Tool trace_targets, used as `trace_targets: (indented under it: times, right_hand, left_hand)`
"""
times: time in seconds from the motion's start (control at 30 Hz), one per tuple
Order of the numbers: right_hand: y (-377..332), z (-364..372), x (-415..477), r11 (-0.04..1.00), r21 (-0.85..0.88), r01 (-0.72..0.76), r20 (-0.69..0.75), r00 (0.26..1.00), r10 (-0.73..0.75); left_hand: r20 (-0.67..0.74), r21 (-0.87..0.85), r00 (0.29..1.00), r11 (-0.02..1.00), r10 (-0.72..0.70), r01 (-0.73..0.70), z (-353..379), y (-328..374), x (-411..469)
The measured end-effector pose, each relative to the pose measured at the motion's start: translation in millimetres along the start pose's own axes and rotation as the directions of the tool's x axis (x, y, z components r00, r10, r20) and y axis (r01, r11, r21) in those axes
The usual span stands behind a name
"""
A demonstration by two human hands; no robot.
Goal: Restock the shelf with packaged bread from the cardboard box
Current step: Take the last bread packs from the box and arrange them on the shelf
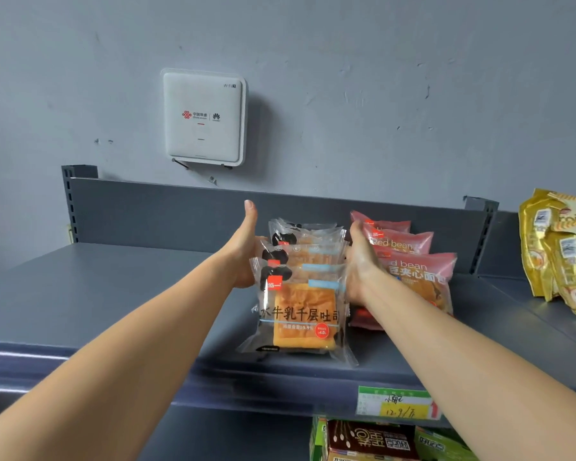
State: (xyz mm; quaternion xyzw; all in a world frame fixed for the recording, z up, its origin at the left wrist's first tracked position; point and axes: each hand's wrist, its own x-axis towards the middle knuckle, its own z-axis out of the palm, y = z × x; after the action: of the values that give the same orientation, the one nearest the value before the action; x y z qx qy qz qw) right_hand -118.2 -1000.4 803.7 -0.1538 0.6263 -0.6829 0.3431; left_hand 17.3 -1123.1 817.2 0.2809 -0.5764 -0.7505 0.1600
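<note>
Clear plastic packets of golden toast bread (301,304) stood in a row on the grey metal shelf (113,291), pressed between the flat, straight-fingered left hand (244,252) and right hand (359,264), pink red-bean bread packets (416,264) just right, a white wall router (202,118) beyond.

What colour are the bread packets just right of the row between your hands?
Pink packets with white "Red bean" lettering, beside the right hand; head view shows them best.

Left hand (244,252), right hand (359,261) — palms inward
</note>
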Motion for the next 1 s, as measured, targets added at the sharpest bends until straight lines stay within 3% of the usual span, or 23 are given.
trace_targets:
  times: [0.27, 0.4, 0.53, 0.73, 1.0]
  right_hand:
    - [5, -9, 35, 0.993, -0.049, 0.111, 0.005, 0.994, -0.111]
    - [-6, -1, 16, 0.991, -0.021, 0.131, -0.088, 0.987, -0.132]
    - [-17, 0, 30, 0.998, 0.011, 0.056, -0.152, 0.987, -0.054]
    - [-25, 8, 49, 1.0, -0.01, -0.009, -0.236, 0.972, 0.007]
    - [-25, 10, 57, 1.0, -0.018, 0.025, -0.136, 0.99, -0.027]
  left_hand:
    - [0.054, 0.005, 0.998, 0.999, 0.042, -0.043, -1, 3, 9]
    - [-0.049, 0.009, 0.997, 0.998, 0.067, -0.067, -7, 5, 23]
    - [-0.159, 0.061, 0.984, 0.995, 0.082, -0.073, -3, 11, 27]
    - [-0.047, 0.148, 0.998, 0.988, 0.051, -0.043, 2, 16, 37]
    - [0.029, -0.014, 0.994, 0.995, 0.103, -0.103, 4, 12, 54]
